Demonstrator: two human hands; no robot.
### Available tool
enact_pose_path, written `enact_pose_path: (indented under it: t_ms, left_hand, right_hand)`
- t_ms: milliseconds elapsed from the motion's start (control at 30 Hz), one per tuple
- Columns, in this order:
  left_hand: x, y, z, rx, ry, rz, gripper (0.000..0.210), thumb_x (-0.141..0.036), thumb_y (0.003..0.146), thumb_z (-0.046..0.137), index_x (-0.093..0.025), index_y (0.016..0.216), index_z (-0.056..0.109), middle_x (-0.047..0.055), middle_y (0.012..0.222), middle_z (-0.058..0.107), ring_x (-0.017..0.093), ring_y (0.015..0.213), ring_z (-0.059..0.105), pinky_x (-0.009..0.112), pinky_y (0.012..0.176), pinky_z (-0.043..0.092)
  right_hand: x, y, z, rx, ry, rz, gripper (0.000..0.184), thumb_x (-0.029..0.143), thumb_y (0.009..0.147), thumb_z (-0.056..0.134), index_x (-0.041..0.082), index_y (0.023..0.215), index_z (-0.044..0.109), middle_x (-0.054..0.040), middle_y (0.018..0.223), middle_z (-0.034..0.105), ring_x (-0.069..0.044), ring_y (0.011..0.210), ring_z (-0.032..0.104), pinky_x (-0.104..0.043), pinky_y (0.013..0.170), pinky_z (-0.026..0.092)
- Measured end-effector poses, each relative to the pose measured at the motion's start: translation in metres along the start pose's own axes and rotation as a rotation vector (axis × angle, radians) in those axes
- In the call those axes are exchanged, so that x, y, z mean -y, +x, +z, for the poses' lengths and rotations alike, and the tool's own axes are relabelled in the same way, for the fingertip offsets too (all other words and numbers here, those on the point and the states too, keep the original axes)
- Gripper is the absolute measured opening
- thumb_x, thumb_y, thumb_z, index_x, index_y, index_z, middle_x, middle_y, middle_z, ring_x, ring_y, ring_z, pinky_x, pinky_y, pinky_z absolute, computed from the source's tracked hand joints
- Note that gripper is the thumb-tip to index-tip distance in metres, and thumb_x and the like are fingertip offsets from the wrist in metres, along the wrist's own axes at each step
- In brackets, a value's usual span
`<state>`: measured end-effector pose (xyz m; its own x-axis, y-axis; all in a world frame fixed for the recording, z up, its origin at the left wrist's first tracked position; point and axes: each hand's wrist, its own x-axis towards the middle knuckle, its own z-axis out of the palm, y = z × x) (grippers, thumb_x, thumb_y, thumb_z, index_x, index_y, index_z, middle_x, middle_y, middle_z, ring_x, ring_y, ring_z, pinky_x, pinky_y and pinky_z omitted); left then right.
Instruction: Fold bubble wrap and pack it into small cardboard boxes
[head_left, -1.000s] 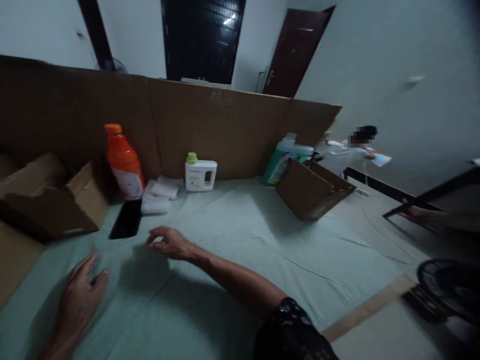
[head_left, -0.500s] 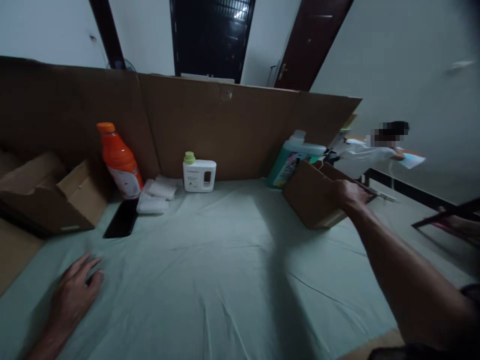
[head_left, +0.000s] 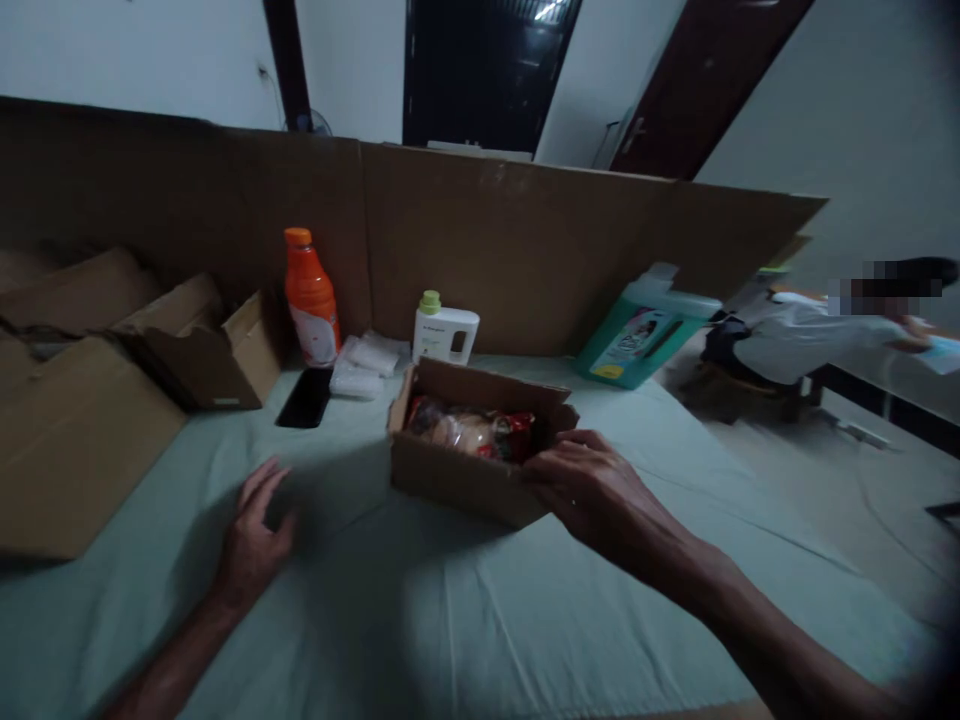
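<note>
A small open cardboard box point(head_left: 457, 485) is at the middle of the cloth-covered table, and my right hand point(head_left: 581, 475) grips its near right corner. Inside lies a clear and red plastic packet point(head_left: 472, 432); what it contains is hard to make out. My left hand point(head_left: 255, 535) hovers over the cloth on the left, fingers apart and holding nothing. Between that hand and the box is a gap. Beyond my left hand a black phone point(head_left: 305, 398) lies flat, beside several bubble-wrapped packets point(head_left: 365, 365).
Along the cardboard wall point(head_left: 472, 240) stand an orange bottle point(head_left: 311, 300), a white jug with a green cap point(head_left: 445, 332) and a tilted teal jug point(head_left: 645, 332). Cardboard boxes point(head_left: 82, 450) fill the left side. A person in a white top point(head_left: 817, 340) sits beyond the table at right.
My right hand has brought the cardboard box from the right side to the middle, and its contents now show. My left hand has moved rightward and away from me. The view has turned left.
</note>
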<state>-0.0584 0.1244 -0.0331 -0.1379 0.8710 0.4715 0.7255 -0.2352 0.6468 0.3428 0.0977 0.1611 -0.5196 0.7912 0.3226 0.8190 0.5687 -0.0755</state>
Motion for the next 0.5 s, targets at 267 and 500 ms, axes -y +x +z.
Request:
enact_pose_path:
  t_ms: [267,500]
  left_hand:
    - [-0.043,-0.024,-0.034,0.335,-0.404,-0.120,0.067,-0.029,0.083,0.057,-0.019,0.148,0.040,0.013,0.147,0.056,0.030,0.134,0.056,0.046,0.111,0.049]
    - [-0.056,-0.021,-0.018,0.433,-0.500,-0.215,0.054,-0.031,0.077,0.068,-0.017,0.129,0.058,0.012,0.124,0.070,0.033,0.120,0.065,0.047,0.103,0.054]
  right_hand:
    - [-0.009,-0.021,0.028,-0.406,0.493,0.512,0.028,0.049,0.095,0.061,0.025,0.102,0.074,-0.0064,0.109,0.078,-0.026,0.105,0.070,-0.040,0.094,0.053]
    - [0.003,-0.028,0.144,-0.185,0.895,0.575,0.052,0.060,0.096,0.046,0.021,0.121,0.072,-0.0078,0.109,0.077,-0.027,0.107,0.066,-0.041,0.096,0.054]
